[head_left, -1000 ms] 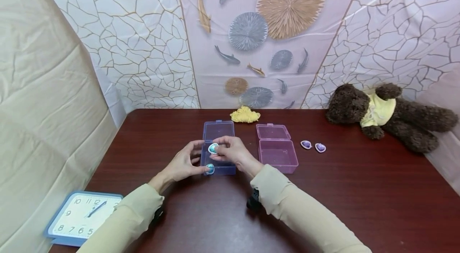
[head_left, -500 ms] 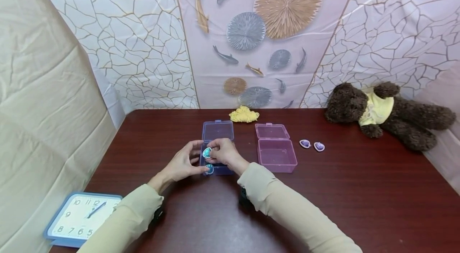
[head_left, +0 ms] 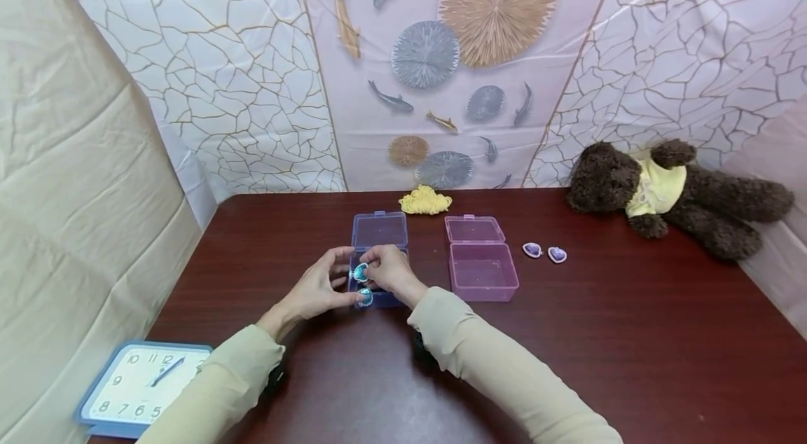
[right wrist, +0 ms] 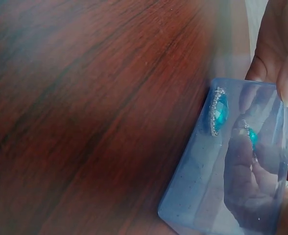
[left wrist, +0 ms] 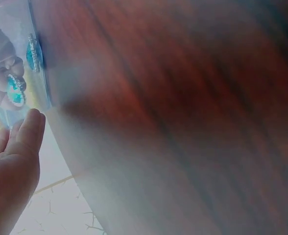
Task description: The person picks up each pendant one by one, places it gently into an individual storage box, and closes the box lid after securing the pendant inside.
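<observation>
Left hand: you gripped the left side of the blue box with it, thumb at the near corner, fingers spread toward the hinge. Right hand: lowered into that same box, your fingertips pinching a turquoise gem with a pale beaded edge. The second turquoise gem, of like make, sat inside the box beside your left thumb, near the left corner. Blue lid: tipped back, away from you.

Pink box: just right of the blue one, its pink lid likewise tipped back. Purple ornaments: two, pale-edged, one near the other, right of the pink box. Yellow yarn: a bundle at the table's far edge. Brown teddy bear: lying far right, yellow-shirted. Clock: blue-framed, near left, partly covered by your sleeve.
</observation>
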Tool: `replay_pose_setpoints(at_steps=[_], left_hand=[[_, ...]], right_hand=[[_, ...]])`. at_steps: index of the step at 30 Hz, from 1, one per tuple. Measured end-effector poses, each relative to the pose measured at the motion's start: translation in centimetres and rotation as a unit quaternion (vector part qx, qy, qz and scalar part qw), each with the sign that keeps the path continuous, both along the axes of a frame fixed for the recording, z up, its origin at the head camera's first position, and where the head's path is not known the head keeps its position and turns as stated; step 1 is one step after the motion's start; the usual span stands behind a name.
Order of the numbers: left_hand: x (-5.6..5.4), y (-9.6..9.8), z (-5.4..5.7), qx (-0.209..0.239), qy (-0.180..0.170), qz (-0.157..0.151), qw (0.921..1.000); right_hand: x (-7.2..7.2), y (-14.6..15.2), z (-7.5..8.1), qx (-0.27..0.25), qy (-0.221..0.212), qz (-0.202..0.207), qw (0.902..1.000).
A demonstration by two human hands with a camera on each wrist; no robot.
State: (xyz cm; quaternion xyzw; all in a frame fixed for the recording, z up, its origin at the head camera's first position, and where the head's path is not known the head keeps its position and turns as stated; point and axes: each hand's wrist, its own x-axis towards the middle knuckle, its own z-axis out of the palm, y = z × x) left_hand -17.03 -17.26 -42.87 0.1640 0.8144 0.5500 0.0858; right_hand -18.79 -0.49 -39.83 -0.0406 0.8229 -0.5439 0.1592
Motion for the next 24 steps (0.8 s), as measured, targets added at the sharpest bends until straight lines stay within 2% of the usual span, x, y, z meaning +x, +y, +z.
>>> replay_pose_setpoints(at_steps=[6, 24], left_hand=[[-0.09, 0.05, 0.06, -0.001, 0.003, -0.003, 1.0000], [0.06, 0.11, 0.00, -0.006, -0.005, -0.002, 1.0000]], right_hand=[[0.10, 0.00, 0.11, 0.025, 0.012, 0.003, 0.9996], [-0.19, -0.11, -0.28, 0.043, -0.023, -0.004, 0.9988]])
